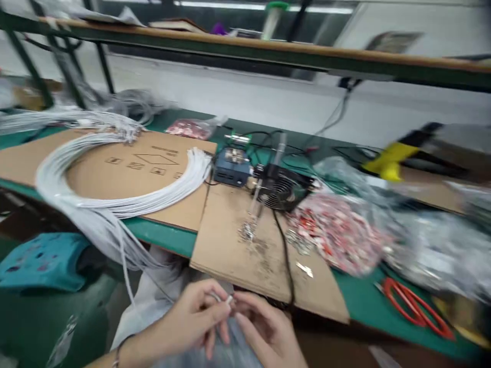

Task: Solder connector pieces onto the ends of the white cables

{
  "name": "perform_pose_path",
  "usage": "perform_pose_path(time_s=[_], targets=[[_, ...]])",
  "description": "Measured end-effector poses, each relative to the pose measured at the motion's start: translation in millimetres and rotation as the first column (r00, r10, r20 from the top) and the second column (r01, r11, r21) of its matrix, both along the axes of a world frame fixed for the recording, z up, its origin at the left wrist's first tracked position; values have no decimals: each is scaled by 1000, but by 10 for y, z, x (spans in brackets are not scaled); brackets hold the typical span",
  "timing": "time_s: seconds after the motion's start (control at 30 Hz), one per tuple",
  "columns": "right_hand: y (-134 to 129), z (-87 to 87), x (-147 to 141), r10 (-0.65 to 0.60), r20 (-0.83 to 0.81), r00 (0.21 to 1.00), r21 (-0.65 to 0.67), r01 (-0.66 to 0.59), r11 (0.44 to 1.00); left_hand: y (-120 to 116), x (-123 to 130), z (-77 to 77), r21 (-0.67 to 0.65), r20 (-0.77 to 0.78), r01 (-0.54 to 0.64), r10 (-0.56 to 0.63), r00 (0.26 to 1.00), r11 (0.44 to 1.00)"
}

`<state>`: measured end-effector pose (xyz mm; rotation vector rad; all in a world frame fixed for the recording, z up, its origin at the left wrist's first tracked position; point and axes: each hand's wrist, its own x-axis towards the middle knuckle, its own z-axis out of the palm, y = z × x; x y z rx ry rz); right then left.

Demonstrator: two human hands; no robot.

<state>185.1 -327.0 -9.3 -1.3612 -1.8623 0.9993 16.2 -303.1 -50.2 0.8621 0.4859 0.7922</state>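
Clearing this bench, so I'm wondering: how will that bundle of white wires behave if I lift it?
Probably floppy: the bundle of white wires droops over the bench edge. Likely light for its size, being thin strands. It may slide apart, though one end seems gathered on the cardboard sheet.

A white wall (215, 97) rises behind a green workbench (364, 291), beneath a wood-edged shelf (245, 46).

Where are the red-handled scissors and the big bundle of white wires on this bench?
Red-handled scissors (384, 289): head view, on the left end of the red handle loop.
White wire bundle (95, 207): head view, on the bundle's curved lower stretch.
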Motion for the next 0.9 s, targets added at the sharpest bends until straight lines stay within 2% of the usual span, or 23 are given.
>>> perform_pose_path(time_s=[0.07,0.13,0.23,0.3,0.33,0.4,0.43,0.47,0.53,0.6,0.67,0.7,0.77,0.83,0.9], targets=[[22,-9,-35,-14,-22,1000,35,15,999,-14,22,-31,22,-55,6,-5,998,1000],[59,22,-66,-78,-61,995,47,81,996,-26,57,-18,55,-131,7,0,991,998],[77,106,-48,-145,-85,986,53,150,987,-12,83,33,169,-229,2,37,973,986],[69,137,-10,-135,-74,988,34,138,990,25,75,63,335,-295,13,92,951,942],[67,136,2,-129,-106,986,2,130,992,46,70,74,434,-322,18,137,937,901],[79,103,-8,-147,-272,951,-78,131,988,73,70,86,580,-346,3,243,906,814],[96,78,-29,-176,-377,909,-117,142,983,75,77,90,601,-340,-25,284,896,799],[119,54,-56,-213,-473,855,-146,162,976,66,90,92,590,-326,-54,299,897,805],[177,32,-100,-272,-599,753,-162,219,962,26,119,100,496,-288,-113,286,914,861],[226,55,-102,-308,-660,685,-141,290,946,-30,133,117,344,-253,-154,250,935,926],[242,103,-68,-329,-689,646,-119,347,930,-79,116,151,170,-251,-211,249,935,963],[236,125,-50,-327,-672,664,-116,341,933,-94,99,173,100,-262,-243,262,929,965],[203,154,-42,-274,-560,781,-104,263,959,-104,64,215,58,-280,-291,296,913,955],[168,163,-76,-194,-393,899,-67,183,981,-88,42,239,126,-284,-329,352,892,936],[152,171,-129,-162,-272,949,3,169,986,-53,35,229,253,-275,-355,419,866,900]])
